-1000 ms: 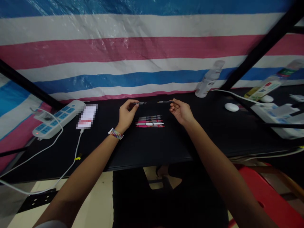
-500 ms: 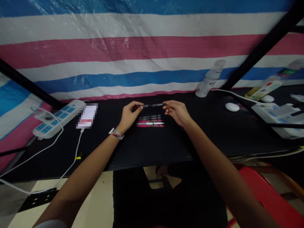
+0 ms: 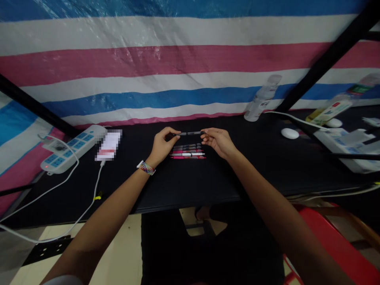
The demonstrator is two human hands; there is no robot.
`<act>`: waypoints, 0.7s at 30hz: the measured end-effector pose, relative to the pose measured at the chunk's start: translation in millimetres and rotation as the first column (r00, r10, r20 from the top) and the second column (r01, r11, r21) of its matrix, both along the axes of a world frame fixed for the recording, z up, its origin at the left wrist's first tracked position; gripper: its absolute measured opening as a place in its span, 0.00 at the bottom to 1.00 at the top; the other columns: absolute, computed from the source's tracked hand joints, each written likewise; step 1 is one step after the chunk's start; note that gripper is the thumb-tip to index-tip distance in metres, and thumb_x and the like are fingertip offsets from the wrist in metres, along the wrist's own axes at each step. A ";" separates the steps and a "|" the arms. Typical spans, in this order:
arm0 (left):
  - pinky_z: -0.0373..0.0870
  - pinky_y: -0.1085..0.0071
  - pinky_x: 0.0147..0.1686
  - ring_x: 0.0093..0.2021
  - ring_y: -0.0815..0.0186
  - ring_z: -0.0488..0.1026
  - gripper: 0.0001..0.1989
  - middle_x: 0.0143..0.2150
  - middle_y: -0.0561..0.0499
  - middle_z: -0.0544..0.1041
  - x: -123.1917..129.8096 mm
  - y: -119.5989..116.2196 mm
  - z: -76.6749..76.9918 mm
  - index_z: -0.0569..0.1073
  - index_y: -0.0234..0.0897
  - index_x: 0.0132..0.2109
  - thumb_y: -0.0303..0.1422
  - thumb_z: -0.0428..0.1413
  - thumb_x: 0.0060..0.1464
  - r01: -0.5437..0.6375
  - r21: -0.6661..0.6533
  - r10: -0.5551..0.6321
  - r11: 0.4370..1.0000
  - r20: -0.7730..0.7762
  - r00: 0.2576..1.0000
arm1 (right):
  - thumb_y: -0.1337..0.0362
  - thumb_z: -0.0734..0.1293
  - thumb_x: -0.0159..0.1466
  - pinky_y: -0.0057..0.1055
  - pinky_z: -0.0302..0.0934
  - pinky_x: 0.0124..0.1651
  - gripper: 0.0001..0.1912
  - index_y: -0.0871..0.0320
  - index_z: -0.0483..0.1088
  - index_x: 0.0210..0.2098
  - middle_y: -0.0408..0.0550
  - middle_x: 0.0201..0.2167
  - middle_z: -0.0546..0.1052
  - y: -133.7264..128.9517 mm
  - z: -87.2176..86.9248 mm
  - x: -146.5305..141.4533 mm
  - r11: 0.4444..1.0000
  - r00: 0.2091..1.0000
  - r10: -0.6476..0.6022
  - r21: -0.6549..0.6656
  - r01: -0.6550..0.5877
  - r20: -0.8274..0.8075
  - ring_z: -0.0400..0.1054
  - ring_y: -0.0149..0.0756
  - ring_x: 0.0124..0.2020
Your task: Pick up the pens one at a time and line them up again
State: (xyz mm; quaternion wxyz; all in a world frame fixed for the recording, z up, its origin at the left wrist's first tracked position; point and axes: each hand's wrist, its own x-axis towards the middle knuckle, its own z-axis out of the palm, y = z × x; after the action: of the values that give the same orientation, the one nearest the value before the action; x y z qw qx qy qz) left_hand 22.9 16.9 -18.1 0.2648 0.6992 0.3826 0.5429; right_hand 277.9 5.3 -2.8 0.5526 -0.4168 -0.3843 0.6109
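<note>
A dark pen (image 3: 190, 133) with a clear section is stretched sideways between my two hands, just above the black table. The fingertips of my left hand (image 3: 165, 143) pinch its left end. At its other end, the thumb and fingers of my right hand (image 3: 218, 141) are closed, the remaining fingers curled. Nearer to me lie several pens in a row, side by side: dark ones at the back, then pink ones and a white pen (image 3: 187, 154) among them. A pink pen (image 3: 188, 157) is closest to my body. Fingers hide both tips of the held pen.
On the left are a white power strip (image 3: 74, 148) and a phone (image 3: 109, 145) on a white cable. A clear bottle (image 3: 263, 99), a white oval object (image 3: 290, 133) and a yellowish bottle (image 3: 335, 107) stand right. The table (image 3: 190, 186) meets a striped sheet behind.
My right hand has moved slightly left, towards my left hand. The two pen parts, earlier a little askew with a dark gap between them, now line up as one pen.
</note>
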 end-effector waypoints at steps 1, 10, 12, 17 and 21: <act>0.78 0.59 0.50 0.45 0.58 0.82 0.04 0.44 0.47 0.86 -0.1 -0.4 0.7 0.84 0.42 0.43 0.29 0.67 0.61 0.000 0.013 0.000 1.000 -0.008 1.000 | 0.67 0.78 0.65 0.32 0.79 0.38 0.03 0.60 0.83 0.36 0.51 0.29 0.82 -0.2 -0.1 -0.8 1.000 1.000 0.003 -0.006 -0.003 -0.006 0.75 0.32 0.29; 0.76 0.63 0.44 0.34 0.63 0.79 0.07 0.31 0.54 0.78 0.6 -4.5 4.8 0.80 0.43 0.51 0.38 0.61 0.72 -0.024 -0.031 0.024 0.999 -0.024 0.999 | 0.69 0.76 0.68 0.31 0.80 0.38 0.04 0.61 0.84 0.36 0.52 0.30 0.83 -2.0 0.6 -5.5 1.000 0.998 0.022 -0.021 -0.023 -0.051 0.75 0.32 0.29; 0.77 0.61 0.50 0.42 0.60 0.82 0.11 0.38 0.51 0.82 0.5 -4.6 4.9 0.80 0.44 0.55 0.35 0.65 0.67 -0.009 0.020 0.010 1.000 -0.045 0.999 | 0.69 0.76 0.68 0.31 0.80 0.39 0.03 0.60 0.83 0.36 0.51 0.30 0.83 -1.4 0.2 -4.8 0.999 0.999 0.022 -0.025 -0.023 -0.044 0.75 0.32 0.29; 0.76 0.61 0.47 0.39 0.61 0.81 0.11 0.36 0.52 0.81 0.6 -4.9 3.3 0.79 0.43 0.57 0.36 0.62 0.71 -0.025 0.002 0.025 1.000 -0.049 0.998 | 0.67 0.78 0.68 0.33 0.80 0.41 0.03 0.60 0.82 0.38 0.51 0.31 0.83 -1.3 -0.3 -3.9 0.999 0.999 0.029 -0.021 -0.030 -0.044 0.76 0.32 0.30; 0.75 0.61 0.48 0.43 0.60 0.81 0.15 0.42 0.50 0.83 0.4 -5.2 4.1 0.78 0.43 0.60 0.35 0.63 0.68 -0.020 0.071 0.026 0.997 -0.073 0.997 | 0.67 0.78 0.67 0.33 0.80 0.42 0.04 0.62 0.82 0.39 0.51 0.31 0.84 -3.0 -0.5 -4.2 0.999 0.999 0.032 -0.013 -0.033 -0.042 0.76 0.33 0.30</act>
State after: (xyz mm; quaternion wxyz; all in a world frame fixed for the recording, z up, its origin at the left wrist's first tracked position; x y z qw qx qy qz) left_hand 23.2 11.7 -14.1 0.2195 0.7233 0.3809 0.5326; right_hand 273.8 2.4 -3.2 0.5476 -0.4014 -0.3751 0.6311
